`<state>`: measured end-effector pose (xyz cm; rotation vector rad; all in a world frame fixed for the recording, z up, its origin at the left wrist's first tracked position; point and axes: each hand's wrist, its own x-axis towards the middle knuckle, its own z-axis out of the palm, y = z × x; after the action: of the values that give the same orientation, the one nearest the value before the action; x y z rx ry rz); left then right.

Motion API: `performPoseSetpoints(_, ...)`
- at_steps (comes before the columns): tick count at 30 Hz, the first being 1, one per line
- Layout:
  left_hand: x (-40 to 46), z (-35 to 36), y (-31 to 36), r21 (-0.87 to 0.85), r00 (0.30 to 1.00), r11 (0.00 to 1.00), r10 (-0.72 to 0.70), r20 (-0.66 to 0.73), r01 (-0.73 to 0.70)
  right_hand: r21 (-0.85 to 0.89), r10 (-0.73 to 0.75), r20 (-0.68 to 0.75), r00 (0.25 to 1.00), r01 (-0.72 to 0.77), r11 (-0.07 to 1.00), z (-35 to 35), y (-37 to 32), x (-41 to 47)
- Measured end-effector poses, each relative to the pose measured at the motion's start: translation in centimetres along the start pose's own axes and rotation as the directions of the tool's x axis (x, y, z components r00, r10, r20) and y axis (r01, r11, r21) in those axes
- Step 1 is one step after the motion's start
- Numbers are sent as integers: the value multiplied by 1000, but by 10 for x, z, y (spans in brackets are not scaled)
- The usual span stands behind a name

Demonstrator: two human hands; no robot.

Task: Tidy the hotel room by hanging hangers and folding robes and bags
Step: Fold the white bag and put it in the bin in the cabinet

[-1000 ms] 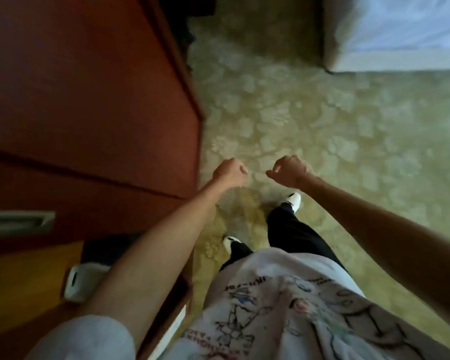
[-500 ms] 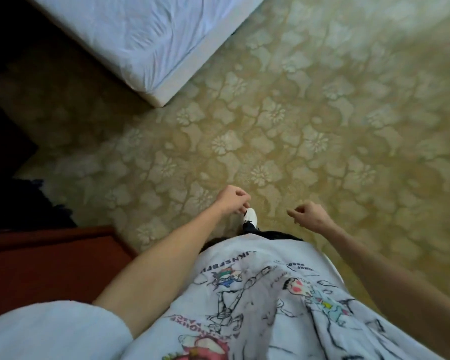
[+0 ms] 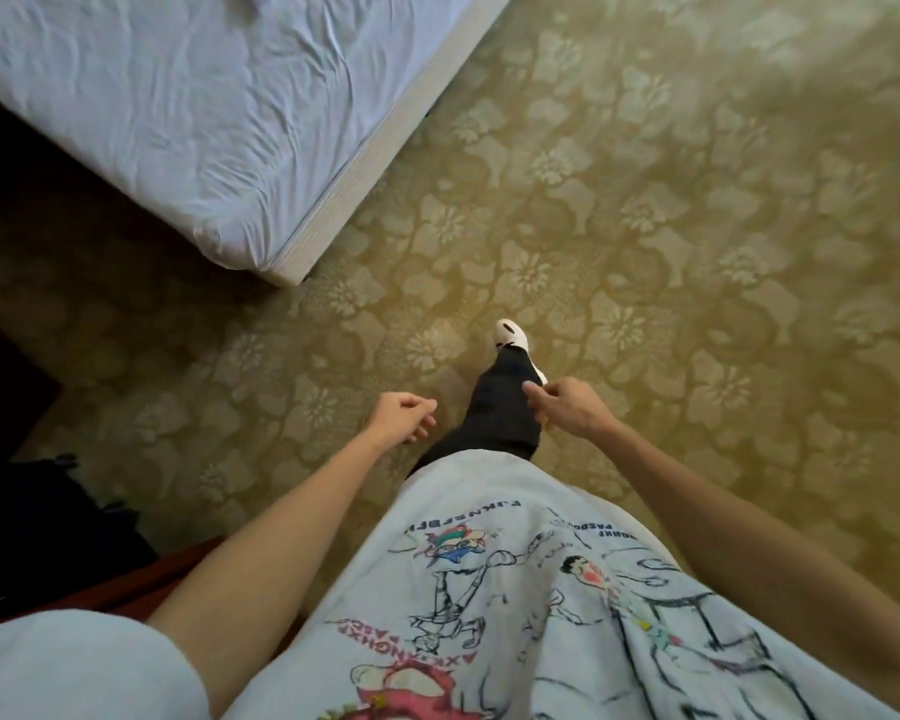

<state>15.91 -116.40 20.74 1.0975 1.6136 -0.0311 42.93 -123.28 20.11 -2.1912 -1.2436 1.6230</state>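
Hangers, robes and bags: where they lie cannot be told from this view, which looks down at the floor of the hotel room. The landmark is the bed (image 3: 178, 122), at the upper left, with a wrinkled white sheet. Its pale base (image 3: 375, 148) runs as a straight edge down to 1 sharp corner, and this corner points toward the person.

To the right of the bed and in front of its corner, the yellow-green flowered carpet (image 3: 671, 210) is wide and free, and it reaches the top and right borders of the view. On the other side of the bed corner, the floor is in deep shadow. A dark object (image 3: 58, 501) with a ragged edge lies there; what it is I cannot tell. Just below it, a red-brown wooden edge (image 3: 141, 579) of some furniture is close to the person's left arm.

The 2 hands are held out low in front of the body, apart from each other and below the bed corner. The left hand (image 3: 401, 418) has its fingers loosely curled, and nothing is in it. The right hand (image 3: 567, 410) is also loosely curled and holds nothing; it hangs over the black trouser leg (image 3: 494, 423). This leg is stepped forward on the carpet, and 1 white shoe (image 3: 510, 335) is at its end, well apart from the bed base. A white printed shirt (image 3: 489, 589) fills the bottom of the view.
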Motion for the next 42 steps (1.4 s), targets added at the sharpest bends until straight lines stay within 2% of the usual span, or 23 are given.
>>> performPoseSetpoints(4,56,-9,58,-42,997,997,-70,-12,69,-87,-3,13,1000,5,996,-65,-44,74)
performPoseSetpoints(6,79,-8,95,-12,996,996,-84,6,84,-158,-10,-5,1000,9,987,-102,-64,100)
performPoseSetpoints(8,100,-7,133,6,996,996,-89,22,89,-155,-27,-15,1000,24,988,-135,-81,120)
performPoseSetpoints(15,177,3,302,-64,991,998,14,133,-6,-353,-133,-206,969,53,934,-267,-119,175)
performPoseSetpoints(18,211,3,374,-96,977,994,62,203,-43,-328,-95,-265,960,3,945,-325,-126,205)
performPoseSetpoints(21,249,-1,435,-98,965,992,97,243,-75,-305,-40,-261,964,-43,951,-373,-118,246)
performPoseSetpoints(27,344,-48,544,-99,978,992,91,188,-73,-356,53,-183,982,-117,927,-460,-157,362)
performPoseSetpoints(32,400,-124,597,-228,1000,974,2,-28,-8,-509,11,-64,998,-42,860,-528,-262,455)
performPoseSetpoints(34,417,-152,603,-291,990,957,-46,-133,5,-576,-31,-1,1000,25,817,-549,-308,489)
performPoseSetpoints(37,432,-187,594,-366,951,929,-161,-265,56,-637,-153,128,980,199,745,-558,-379,538)
performPoseSetpoints(39,439,-206,587,-433,927,895,-246,-282,106,-647,-207,216,954,299,702,-550,-438,567)
performPoseSetpoints(42,450,-228,578,-586,881,792,-389,-268,171,-649,-296,367,882,471,598,-524,-521,608)
